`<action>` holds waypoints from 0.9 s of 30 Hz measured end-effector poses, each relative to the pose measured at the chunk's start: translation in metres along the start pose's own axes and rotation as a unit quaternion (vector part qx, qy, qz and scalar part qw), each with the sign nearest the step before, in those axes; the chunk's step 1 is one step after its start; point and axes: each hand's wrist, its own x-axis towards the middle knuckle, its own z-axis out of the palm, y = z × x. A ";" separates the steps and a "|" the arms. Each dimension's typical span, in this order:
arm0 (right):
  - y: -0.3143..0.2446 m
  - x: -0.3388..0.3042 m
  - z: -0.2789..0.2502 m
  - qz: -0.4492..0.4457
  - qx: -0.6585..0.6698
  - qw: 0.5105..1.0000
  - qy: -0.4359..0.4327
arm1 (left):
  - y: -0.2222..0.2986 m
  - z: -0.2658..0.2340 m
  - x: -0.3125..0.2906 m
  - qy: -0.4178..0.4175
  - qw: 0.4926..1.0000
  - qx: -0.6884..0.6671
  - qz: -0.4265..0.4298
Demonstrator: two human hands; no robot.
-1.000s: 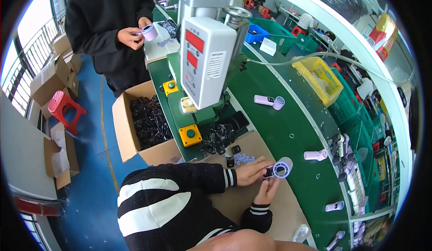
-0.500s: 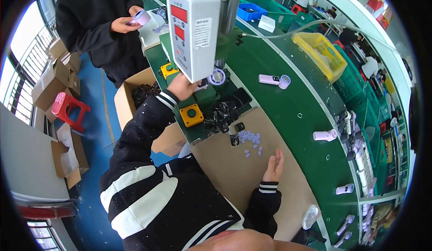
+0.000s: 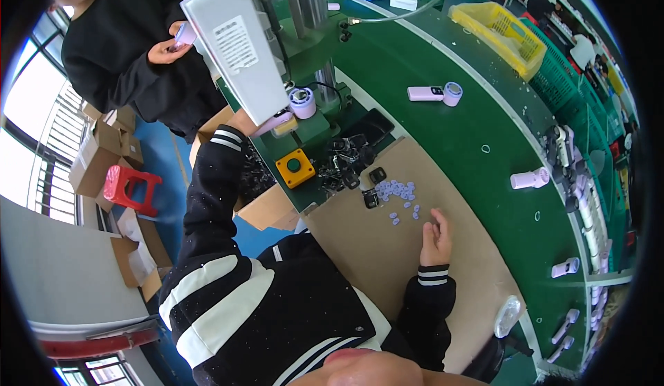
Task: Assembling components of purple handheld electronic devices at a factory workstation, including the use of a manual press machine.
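Note:
My left hand [image 3: 241,122] is at the press, closed on the handle end of a lilac handheld fan [image 3: 302,103]. The press's white control box [image 3: 238,54] hides most of its fingers. The fan's round head lies on the press bed, beneath the column. My right hand [image 3: 436,242] is held over the brown cardboard sheet [image 3: 360,241], palm turned inward, fingers stretched and holding nothing. Just beyond it is a pile of small lilac oval pieces [image 3: 398,190]. Small black parts [image 3: 346,161] are heaped beside the press base.
A yellow box with a green button [image 3: 295,169] sits near the press, and a dark phone-like slab [image 3: 373,126] behind the black parts. Several lilac fans, one close by [image 3: 436,94], lie along the green belt [image 3: 477,171]. A co-worker [image 3: 131,54] holds another fan at left.
My view has shifted, so the bench sits differently. The fan has gone lower and back under the press column, with my left hand still at its handle. My right hand's fingers have curled slightly.

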 end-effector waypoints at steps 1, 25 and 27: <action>0.000 0.002 -0.002 -0.009 -0.010 1.000 0.003 | 0.010 -0.004 0.007 0.009 1.000 -0.020 -0.007; 0.003 0.005 -0.004 -0.016 -0.018 0.999 -0.024 | 0.008 -0.262 0.173 0.184 0.825 -0.528 -0.086; 0.004 0.005 -0.005 -0.023 -0.021 0.999 -0.025 | -0.002 -0.261 0.177 0.161 0.822 -0.541 -0.071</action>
